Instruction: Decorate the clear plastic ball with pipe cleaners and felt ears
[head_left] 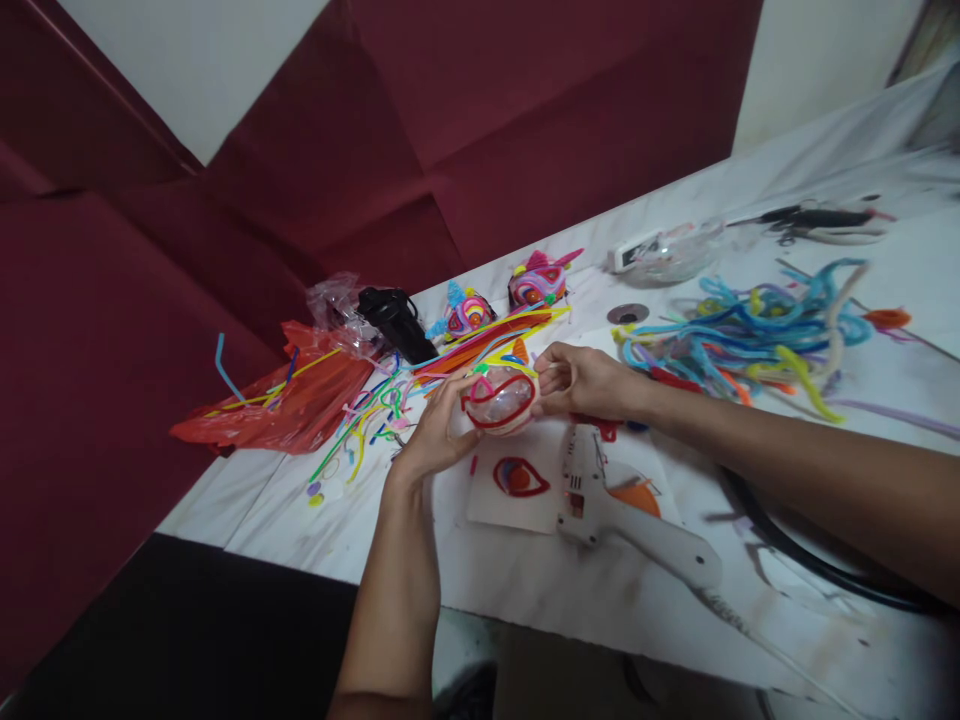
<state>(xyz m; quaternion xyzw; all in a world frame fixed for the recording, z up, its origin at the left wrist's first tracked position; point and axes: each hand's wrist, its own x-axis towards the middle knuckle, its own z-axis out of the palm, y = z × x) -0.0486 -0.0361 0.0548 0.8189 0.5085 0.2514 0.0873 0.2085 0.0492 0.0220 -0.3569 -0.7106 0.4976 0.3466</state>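
Note:
A clear rounded plastic piece (501, 403) with a red pipe-cleaner outline and yellow, green, pink and orange bits along its top is held up between both hands. My left hand (437, 430) grips its left side, thumb at the lower edge. On its right side, the fingers of my right hand (571, 382) are pinched at the rim. Below it, a red eye-shaped outline with an orange and blue centre (520, 478) lies on a white sheet (495, 513). A white glue gun (637, 530) rests on the table just right of the sheet.
Two colourful decorated pieces (469, 312) (538, 283) stand at the back. Pipe cleaners (757, 330) are heaped at the right, others scattered left near a red plastic bag (292, 400) and a black object (397, 322). Pliers (825, 218) lie back right; a black cable (802, 565) curves under my right forearm.

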